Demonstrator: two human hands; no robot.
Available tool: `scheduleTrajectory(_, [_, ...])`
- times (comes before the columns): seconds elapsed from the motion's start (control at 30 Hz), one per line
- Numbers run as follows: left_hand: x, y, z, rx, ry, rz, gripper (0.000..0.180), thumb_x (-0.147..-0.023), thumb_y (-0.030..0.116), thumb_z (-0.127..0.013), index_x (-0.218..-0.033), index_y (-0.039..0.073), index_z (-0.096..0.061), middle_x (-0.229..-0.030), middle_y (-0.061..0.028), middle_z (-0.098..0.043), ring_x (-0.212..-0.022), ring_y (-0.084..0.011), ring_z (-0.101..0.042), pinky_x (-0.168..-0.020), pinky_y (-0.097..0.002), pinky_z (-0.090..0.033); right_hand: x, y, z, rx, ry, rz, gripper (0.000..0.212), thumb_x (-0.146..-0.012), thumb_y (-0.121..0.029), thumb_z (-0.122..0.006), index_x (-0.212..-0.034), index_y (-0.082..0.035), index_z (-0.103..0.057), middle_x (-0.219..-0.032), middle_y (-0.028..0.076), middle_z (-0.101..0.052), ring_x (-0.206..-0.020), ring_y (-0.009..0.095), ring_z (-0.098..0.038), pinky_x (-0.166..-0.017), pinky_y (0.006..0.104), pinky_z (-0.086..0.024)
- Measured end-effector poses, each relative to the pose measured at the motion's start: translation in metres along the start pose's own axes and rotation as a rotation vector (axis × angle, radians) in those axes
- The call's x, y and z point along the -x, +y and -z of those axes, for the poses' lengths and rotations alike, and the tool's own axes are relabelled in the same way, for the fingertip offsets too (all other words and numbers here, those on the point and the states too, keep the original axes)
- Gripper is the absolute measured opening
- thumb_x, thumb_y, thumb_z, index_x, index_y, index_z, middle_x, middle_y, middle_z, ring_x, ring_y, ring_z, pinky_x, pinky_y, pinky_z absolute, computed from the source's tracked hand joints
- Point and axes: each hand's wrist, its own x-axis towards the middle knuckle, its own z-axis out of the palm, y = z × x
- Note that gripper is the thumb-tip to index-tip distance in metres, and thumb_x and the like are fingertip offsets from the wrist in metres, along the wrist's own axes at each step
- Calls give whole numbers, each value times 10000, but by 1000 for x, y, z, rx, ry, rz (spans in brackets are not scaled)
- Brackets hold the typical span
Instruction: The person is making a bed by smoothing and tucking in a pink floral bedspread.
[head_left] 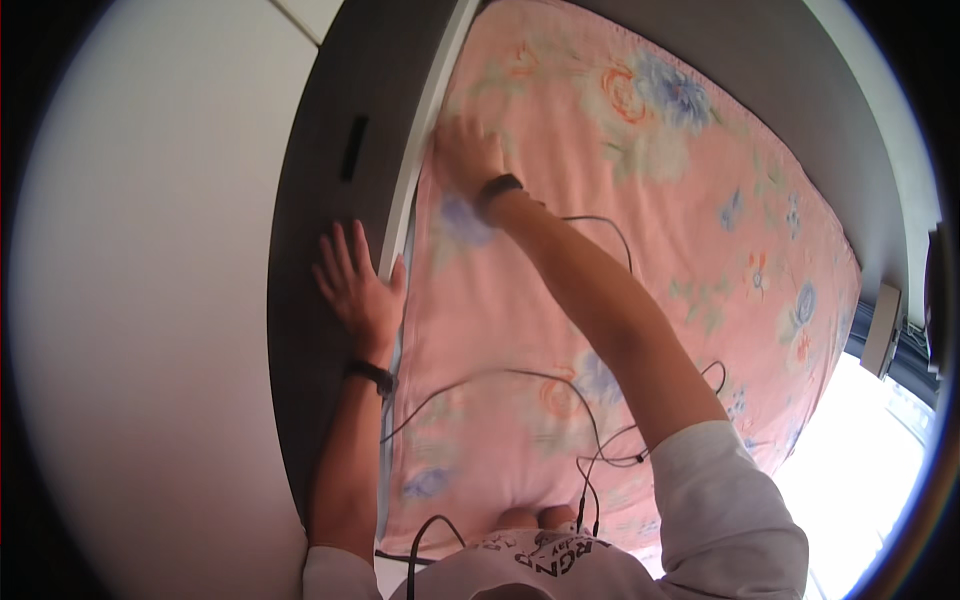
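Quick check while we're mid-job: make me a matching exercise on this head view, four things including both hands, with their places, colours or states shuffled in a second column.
Things
1. Bare left hand
2. Bare right hand
3. Thin black cable
4. Pink fabric sheet

Places, colours or states
A. Bent into loose curves
B. Near the sheet's left edge, in the upper part of the picture
C. Printed with blue and orange flowers
D. Fingers spread, over the long dark flat panel

Pairs: 1-D, 2-B, 3-A, 4-C
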Motion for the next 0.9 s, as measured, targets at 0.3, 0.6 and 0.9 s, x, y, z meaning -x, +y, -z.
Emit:
scheduleTrajectory(0.3, [11, 8, 3, 40, -46, 24, 764, -848, 401, -679, -1492, 112, -388, -1545, -163, -362, -1440, -378, -311, -1143, -587, -247, -22, -7, -6, 131, -470, -123, 327, -948, -283, -531, -1230, -163, -643, -1296, 78, -517, -1169, 269, -502, -790, 493, -446])
scheduleTrajectory(0.6, [1, 21, 5, 23, -42, 4, 760, -862, 420, -669, -1500, 125, -380, -1551, -149, -360, -1444, -353, -313, -1136, -570, -263, 53, -26, -25, 46, -91, -59, 279, -894, -250, -562, -1136, -162, -670, -1190, 70, -521, -1081, 252, -495, -746, 470, -404])
scheduleTrajectory(0.9, [5, 12, -3, 16, -25, 2, 735, -874, 417, -663, -1495, 134, -389, -1547, -142, -366, -1441, -353, -318, -1120, -583, -281, 78, -50, -10, 0, -73, -64, 344, -888, -212, -535, -1206, -105, -608, -1169, 79, -535, -1038, 258, -523, -762, 437, -403])
